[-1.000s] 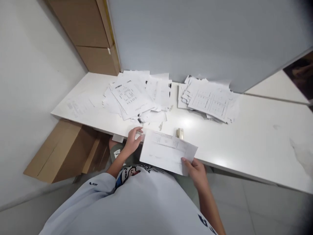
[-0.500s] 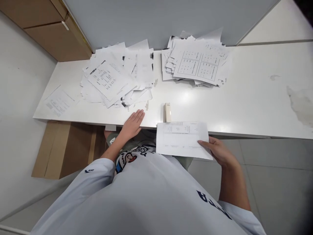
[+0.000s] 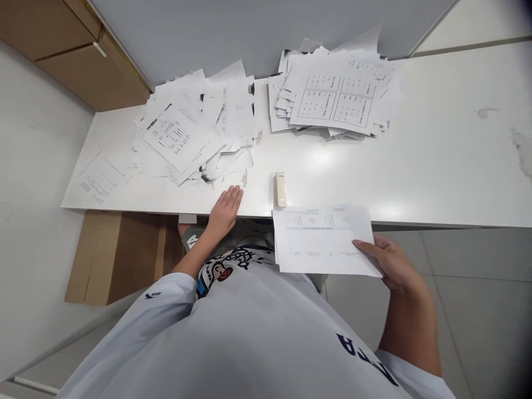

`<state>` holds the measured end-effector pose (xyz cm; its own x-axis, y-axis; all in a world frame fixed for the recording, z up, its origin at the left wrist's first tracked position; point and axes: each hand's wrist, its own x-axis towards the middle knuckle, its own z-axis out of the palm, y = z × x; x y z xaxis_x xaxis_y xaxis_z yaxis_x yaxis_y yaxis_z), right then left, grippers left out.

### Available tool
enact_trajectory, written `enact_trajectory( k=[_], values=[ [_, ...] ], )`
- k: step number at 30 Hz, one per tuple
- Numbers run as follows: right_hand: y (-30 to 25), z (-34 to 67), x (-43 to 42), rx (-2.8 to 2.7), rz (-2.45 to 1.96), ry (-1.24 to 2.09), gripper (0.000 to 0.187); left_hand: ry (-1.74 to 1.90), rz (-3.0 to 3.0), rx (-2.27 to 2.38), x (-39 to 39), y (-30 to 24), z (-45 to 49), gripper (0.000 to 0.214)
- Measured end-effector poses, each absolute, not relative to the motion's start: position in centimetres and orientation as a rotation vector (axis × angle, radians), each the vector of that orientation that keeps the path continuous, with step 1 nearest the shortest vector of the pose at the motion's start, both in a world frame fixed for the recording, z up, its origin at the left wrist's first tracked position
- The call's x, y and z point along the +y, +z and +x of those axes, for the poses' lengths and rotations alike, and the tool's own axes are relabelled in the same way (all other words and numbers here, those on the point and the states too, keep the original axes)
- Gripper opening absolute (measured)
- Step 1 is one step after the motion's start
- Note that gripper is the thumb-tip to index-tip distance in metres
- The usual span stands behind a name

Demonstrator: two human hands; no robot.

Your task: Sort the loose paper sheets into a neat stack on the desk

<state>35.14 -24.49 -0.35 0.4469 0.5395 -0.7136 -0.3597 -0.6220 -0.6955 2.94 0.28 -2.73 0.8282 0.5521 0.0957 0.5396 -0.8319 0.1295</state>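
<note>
My right hand grips the right edge of some printed paper sheets, thumb on top and fingers underneath. The sheets sit slightly fanned, their far edge over the front of the white table. Just beyond that edge lies a cream stapler, which neither hand touches. My left hand rests flat at the table's front edge, fingers stretched out and holding nothing. Past its fingertips is a messy pile of printed papers.
A second paper pile lies at the back, right of the middle. One faint printed sheet is at the table's left end. Cardboard boxes stand below the table and at the back left. A grey panel rises behind.
My right hand has moved a little to the right with the sheets, which now show a second edge at the left. My left hand stays flat on the table. The view has shifted slightly.
</note>
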Motion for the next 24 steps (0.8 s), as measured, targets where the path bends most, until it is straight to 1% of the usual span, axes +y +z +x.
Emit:
enact_trajectory(
  k=[2,5,8,10,12,14,19,24],
  values=[
    [-0.2,35.1,-24.7,-0.145,-1.831,1.305,0.035,0.151,2.888,0.827,-0.3,-2.2,3.5,0.078],
    [-0.3,34.7,-24.5,-0.170,-1.811,1.264,0.038,0.083,2.800,0.516,-1.4,-0.8,4.8,0.080],
    [-0.9,34.4,-23.7,-0.191,-1.797,1.216,0.039,0.233,2.638,0.335,-1.8,0.8,7.2,0.075],
    [-1.4,34.3,-22.9,-0.205,-1.794,1.194,0.038,0.381,2.565,0.338,-1.3,1.7,9.5,0.067],
    [-1.8,34.2,-22.2,-0.234,-1.794,1.170,0.037,0.422,2.544,0.370,-0.3,2.2,12.2,0.058],
    [-2.0,34.2,-21.6,-0.260,-1.792,1.135,0.037,0.339,2.565,0.437,0.7,2.4,14.8,0.054],
    [-2.6,33.6,-21.2,-0.286,-1.762,1.074,0.040,0.031,2.657,0.546,2.0,1.8,18.4,0.054],
    [-3.0,32.8,-21.4,-0.264,-1.699,1.109,0.046,-0.021,2.714,0.550,1.6,1.2,18.4,0.050]
  ],
)
